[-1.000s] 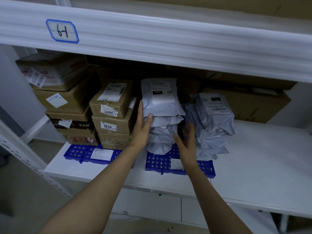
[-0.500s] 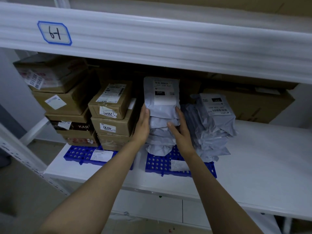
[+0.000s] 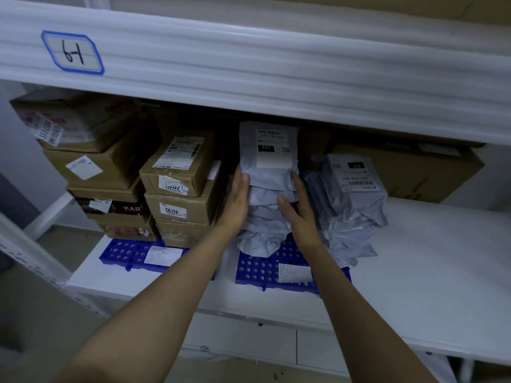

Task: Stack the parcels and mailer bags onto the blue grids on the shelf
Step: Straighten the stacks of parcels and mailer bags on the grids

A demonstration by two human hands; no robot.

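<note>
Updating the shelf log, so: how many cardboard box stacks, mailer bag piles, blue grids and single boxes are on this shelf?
Cardboard box stacks: 2 (left stack, middle stack)
Mailer bag piles: 2 (centre pile, right pile)
Blue grids: 2 (left grid, right grid)
Single large box, back right: 1
Total: 7

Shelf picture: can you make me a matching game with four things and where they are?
Things:
1. left hand
2. right hand
3. box marked 4010
4. 6-1 label

Places:
A. on the white beam above
B. touching the left side of the grey mailer stack
C. touching that stack's right side
D. in the middle of a brown box pile

Pairs: 1-B, 2-C, 3-D, 4-A
</note>
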